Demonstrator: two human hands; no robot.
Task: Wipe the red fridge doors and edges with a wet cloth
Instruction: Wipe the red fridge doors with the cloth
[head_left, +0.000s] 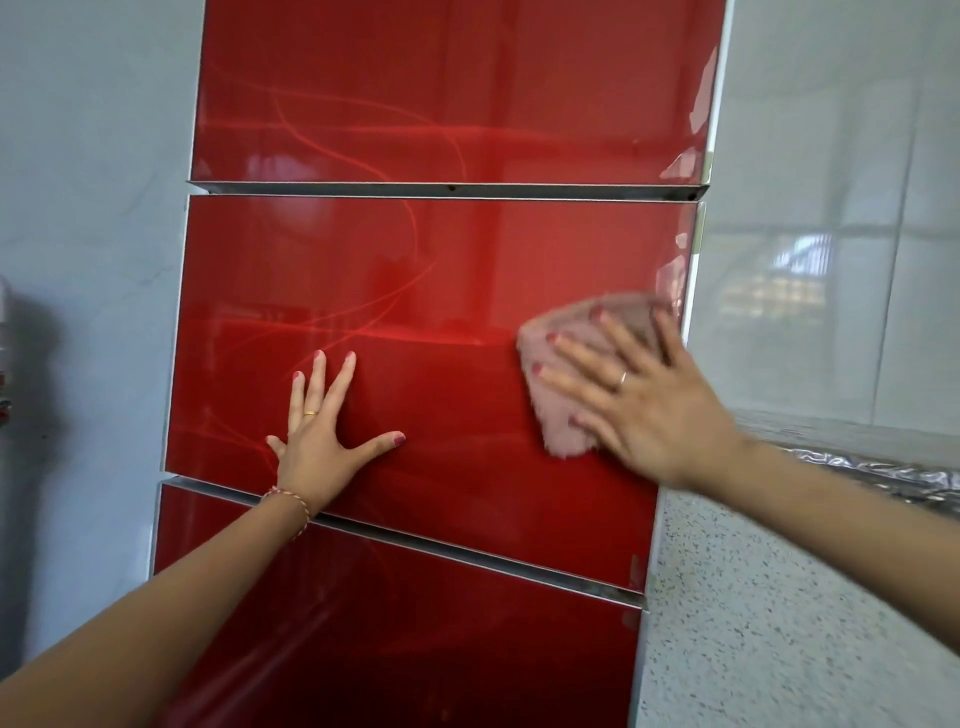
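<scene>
Right hand (644, 395) presses the pink cloth (566, 410) flat-fingered at the middle red door's (415, 322) three o'clock side, left hand (317, 436) spread bracing at seven o'clock; wiping midway, its right edge (693, 270) likely next.

Head cam, close, facing fridge (415, 312) front

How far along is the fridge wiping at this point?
Nothing shows as clearly finished. In hand: the right hand presses the cloth flat on the middle door near its right edge, while the left hand braces it. The top door and bottom door look untouched.
</scene>
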